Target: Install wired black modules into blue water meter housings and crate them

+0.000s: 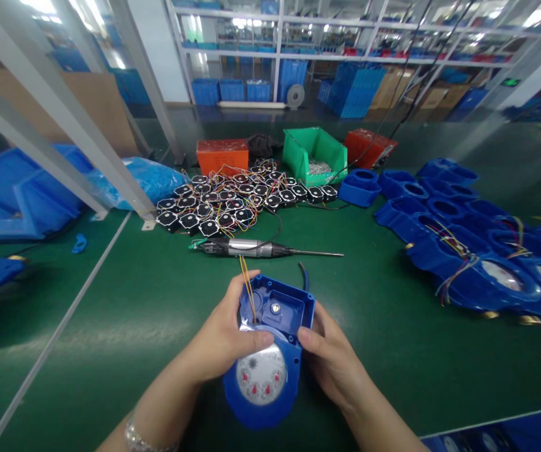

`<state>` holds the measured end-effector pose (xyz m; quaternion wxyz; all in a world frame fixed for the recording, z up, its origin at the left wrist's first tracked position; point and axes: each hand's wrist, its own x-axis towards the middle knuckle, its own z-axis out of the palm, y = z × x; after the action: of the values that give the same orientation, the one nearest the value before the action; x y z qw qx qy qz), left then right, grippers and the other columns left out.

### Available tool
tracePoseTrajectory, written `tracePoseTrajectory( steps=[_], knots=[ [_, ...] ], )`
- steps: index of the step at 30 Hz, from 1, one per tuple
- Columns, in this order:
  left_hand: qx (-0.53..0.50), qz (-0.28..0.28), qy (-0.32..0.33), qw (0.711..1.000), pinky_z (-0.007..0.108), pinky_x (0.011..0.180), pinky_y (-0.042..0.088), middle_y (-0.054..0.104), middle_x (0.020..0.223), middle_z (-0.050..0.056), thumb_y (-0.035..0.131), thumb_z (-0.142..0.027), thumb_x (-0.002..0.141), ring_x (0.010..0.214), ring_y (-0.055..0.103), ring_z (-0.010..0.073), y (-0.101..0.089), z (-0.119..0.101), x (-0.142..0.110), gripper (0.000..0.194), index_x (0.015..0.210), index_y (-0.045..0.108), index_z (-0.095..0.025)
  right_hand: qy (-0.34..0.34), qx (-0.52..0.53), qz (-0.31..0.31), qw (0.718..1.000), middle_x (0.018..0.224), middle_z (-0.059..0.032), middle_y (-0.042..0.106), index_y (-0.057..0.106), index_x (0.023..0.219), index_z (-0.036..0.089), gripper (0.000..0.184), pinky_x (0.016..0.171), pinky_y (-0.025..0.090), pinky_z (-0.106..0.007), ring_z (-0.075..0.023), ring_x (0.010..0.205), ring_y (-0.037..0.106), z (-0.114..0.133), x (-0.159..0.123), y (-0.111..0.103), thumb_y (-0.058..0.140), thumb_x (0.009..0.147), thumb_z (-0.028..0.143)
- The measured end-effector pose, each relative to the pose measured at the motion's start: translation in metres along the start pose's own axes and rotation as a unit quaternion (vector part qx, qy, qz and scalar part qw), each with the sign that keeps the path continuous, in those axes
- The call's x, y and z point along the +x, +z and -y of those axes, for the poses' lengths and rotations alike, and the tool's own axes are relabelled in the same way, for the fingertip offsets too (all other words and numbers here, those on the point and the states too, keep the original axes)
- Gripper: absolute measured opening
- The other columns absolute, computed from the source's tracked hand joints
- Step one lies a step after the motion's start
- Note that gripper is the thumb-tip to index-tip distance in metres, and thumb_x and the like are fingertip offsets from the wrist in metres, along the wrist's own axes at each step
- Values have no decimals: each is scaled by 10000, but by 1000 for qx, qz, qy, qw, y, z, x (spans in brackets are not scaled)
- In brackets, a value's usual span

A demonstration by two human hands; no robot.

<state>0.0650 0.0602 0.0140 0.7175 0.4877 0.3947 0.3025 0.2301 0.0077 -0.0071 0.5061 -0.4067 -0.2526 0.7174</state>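
Between my two hands is a blue water meter [267, 411], tilted so its round dial with small red pointers faces me. Its open box part, with a brass-coloured fitting inside, points away from me, and thin yellow and red wires rise from its left side. My left hand [226, 336] grips the left side, thumb laid across the top of the dial. On the other side my right hand [329, 351] holds the box's right edge, thumb on its near corner. Just beyond the meter lies an electric screwdriver [251, 248] with a long thin bit pointing right.
Several black motor-like units [226, 198] with coloured wires are heaped behind the screwdriver. A green bin [294, 154] of small metal parts stands between two orange boxes [222, 157]. Several blue meter housings [440, 251] spread along the right. A metal post [110, 163] rises at left.
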Motion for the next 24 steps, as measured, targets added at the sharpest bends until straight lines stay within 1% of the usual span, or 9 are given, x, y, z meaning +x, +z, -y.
tracePoseTrajectory(
  steps=[5,10,12,14,16,17,19,21,24],
  knots=[
    [-23,-57,8,998,342,776,450,556,1047,75,713,-267,580,907,562,240,8,10,-6,821,1237,223,-227,8,-3,-6,1000,1113,-123,454,271,1247,164,763,847,419,-305,-175,930,517,2,3,-1,669,619,334],
    [35,-212,15,977,403,878,395,472,1160,92,668,-325,621,1018,509,262,23,22,-22,797,1254,191,-235,40,-26,15,999,1059,-100,483,232,1277,193,733,804,430,-279,-144,876,534,7,6,3,618,679,369],
    [68,-238,19,969,414,895,375,461,1168,91,661,-339,623,1036,492,266,22,25,-27,786,1252,201,-232,41,-97,26,994,1022,-97,494,237,1278,175,711,796,429,-270,-130,853,533,12,9,1,584,706,418],
    [83,-224,30,971,414,886,376,480,1138,92,651,-353,632,1018,499,264,17,24,-27,750,1238,232,-216,13,-221,8,975,983,-103,497,276,1261,135,664,776,431,-266,-124,833,525,18,13,-6,504,746,488],
    [105,-206,44,972,409,881,372,496,1113,95,624,-371,658,1006,501,259,8,21,-23,660,1207,301,-199,-39,-389,-68,918,979,-109,486,360,1212,108,594,770,430,-280,-128,827,511,26,20,-16,432,774,503],
    [120,-200,53,971,407,883,366,499,1111,96,607,-379,673,1011,496,258,4,19,-19,606,1186,344,-193,-64,-477,-119,868,999,-110,475,401,1185,110,556,786,424,-296,-136,843,502,29,24,-21,426,776,485],
    [153,-198,74,965,404,905,340,492,1129,93,588,-381,686,1049,465,260,-3,14,-11,511,1134,435,-188,-91,-630,-187,749,1069,-110,444,453,1161,123,516,863,390,-332,-169,934,471,34,30,-28,479,752,435],
    [175,-193,103,960,390,927,314,495,1133,80,598,-357,677,1076,442,254,-8,9,-3,448,1081,504,-188,-76,-732,-180,653,1157,-117,391,430,1210,127,576,937,341,-351,-211,1056,407,34,35,-30,547,714,397],
    [163,-183,151,958,352,943,298,537,1080,66,571,-296,696,1066,453,229,-10,9,5,310,983,575,-178,-33,-806,-127,577,1258,-146,285,309,1308,101,700,988,288,-362,-254,1166,300,27,42,-24,563,708,355]
  ],
)
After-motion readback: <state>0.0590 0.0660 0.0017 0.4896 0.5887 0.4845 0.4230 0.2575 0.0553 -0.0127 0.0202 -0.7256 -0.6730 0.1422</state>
